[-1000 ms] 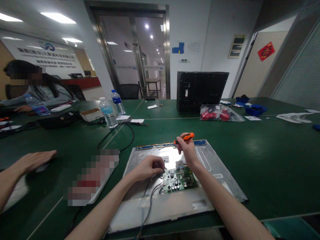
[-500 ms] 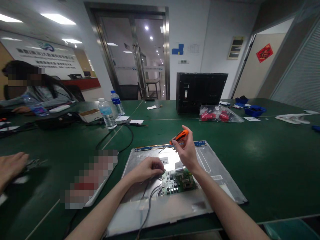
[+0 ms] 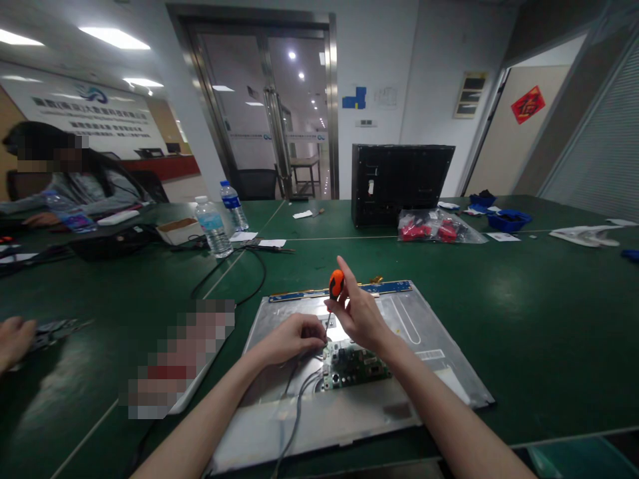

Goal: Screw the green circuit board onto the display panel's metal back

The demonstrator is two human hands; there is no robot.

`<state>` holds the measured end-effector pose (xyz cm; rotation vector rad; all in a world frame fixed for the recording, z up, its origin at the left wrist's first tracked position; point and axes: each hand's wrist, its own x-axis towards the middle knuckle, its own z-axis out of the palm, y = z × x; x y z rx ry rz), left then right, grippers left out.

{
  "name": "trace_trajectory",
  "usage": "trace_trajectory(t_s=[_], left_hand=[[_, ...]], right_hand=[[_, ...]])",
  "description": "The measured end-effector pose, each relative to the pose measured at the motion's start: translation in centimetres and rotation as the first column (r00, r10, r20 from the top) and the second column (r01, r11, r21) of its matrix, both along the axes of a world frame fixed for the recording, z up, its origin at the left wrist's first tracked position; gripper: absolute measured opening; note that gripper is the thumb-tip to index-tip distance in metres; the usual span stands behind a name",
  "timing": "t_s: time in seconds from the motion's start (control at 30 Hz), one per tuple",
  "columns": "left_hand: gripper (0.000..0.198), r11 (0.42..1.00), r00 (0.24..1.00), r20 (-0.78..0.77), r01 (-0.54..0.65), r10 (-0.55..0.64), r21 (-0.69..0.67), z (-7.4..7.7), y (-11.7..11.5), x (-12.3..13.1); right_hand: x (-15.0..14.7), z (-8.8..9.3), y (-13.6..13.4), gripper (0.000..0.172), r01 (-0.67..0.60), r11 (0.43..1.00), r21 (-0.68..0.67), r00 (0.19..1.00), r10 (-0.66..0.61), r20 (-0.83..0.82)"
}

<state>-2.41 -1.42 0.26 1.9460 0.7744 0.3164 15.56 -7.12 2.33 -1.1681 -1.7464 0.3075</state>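
A grey metal display panel (image 3: 429,332) lies back-up on the green table in front of me. A small green circuit board (image 3: 352,366) sits on its lower middle, with grey cables (image 3: 294,406) running off toward me. My left hand (image 3: 289,336) is closed in a pinch at the board's left edge; what it pinches is too small to name. My right hand (image 3: 357,313) grips an orange-handled screwdriver (image 3: 335,285), held nearly upright with its tip down by the board's upper left corner.
A black monitor back shell (image 3: 399,183) stands behind the panel, beside a plastic bag of red parts (image 3: 434,229). Two water bottles (image 3: 213,226) and a black cable (image 3: 234,273) lie at left. Another person's hand (image 3: 12,339) rests at the far left. A person sits at the back left.
My right hand swung the screwdriver from lying sideways to upright, and brought it left and down toward the board. The other person's hand at left drew back toward the frame edge.
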Motion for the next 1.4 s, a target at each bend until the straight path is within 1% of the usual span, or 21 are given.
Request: trace_trajectory(t_s=[0.17,0.27,0.37,0.47,0.6,0.83,1.03,1.23,1.4], left_hand=[[0.007,1.000,1.000,0.009,0.017,-0.017,-0.024,0.39,-0.08,0.04],[0.007,0.999,1.000,0.010,0.027,-0.026,-0.028,0.54,-0.07,0.07],[0.007,1.000,1.000,-0.003,0.030,-0.030,-0.009,0.45,0.06,0.04],[0.007,0.999,0.999,-0.016,0.033,-0.033,0.018,0.24,0.21,-0.01],[0.008,1.000,1.000,-0.021,0.024,-0.024,0.007,0.12,0.24,-0.02],[0.007,1.000,1.000,-0.018,0.012,-0.012,0.007,0.40,0.05,0.13],[0.004,0.999,0.999,-0.008,0.038,-0.038,-0.011,0.53,-0.01,0.10],[0.007,1.000,1.000,-0.008,0.016,-0.016,-0.001,0.19,0.12,0.03],[0.006,1.000,0.999,-0.030,0.021,-0.021,-0.011,0.47,0.00,0.07]], right_hand=[[-0.06,-0.17,-0.08,0.075,-0.007,0.999,0.047,0.998,0.004,0.060],[-0.12,-0.17,-0.13,0.077,-0.019,0.999,0.046,0.997,0.015,0.077],[-0.27,-0.17,-0.14,0.076,-0.015,0.999,0.031,0.994,0.011,0.109],[-0.45,-0.14,-0.14,0.073,-0.019,0.998,0.064,0.991,0.010,0.135],[-0.61,-0.02,-0.18,0.068,-0.032,0.991,0.128,0.993,0.016,0.121],[-0.56,0.12,-0.25,0.065,-0.029,0.987,0.156,0.990,0.007,0.138],[-0.76,0.15,-0.38,0.068,-0.066,0.983,0.172,0.984,0.035,0.174],[-0.69,0.08,-0.30,0.069,-0.034,0.984,0.176,0.989,0.009,0.145],[-0.66,-0.24,-0.10,0.070,-0.025,0.981,0.192,0.980,-0.014,0.199]])
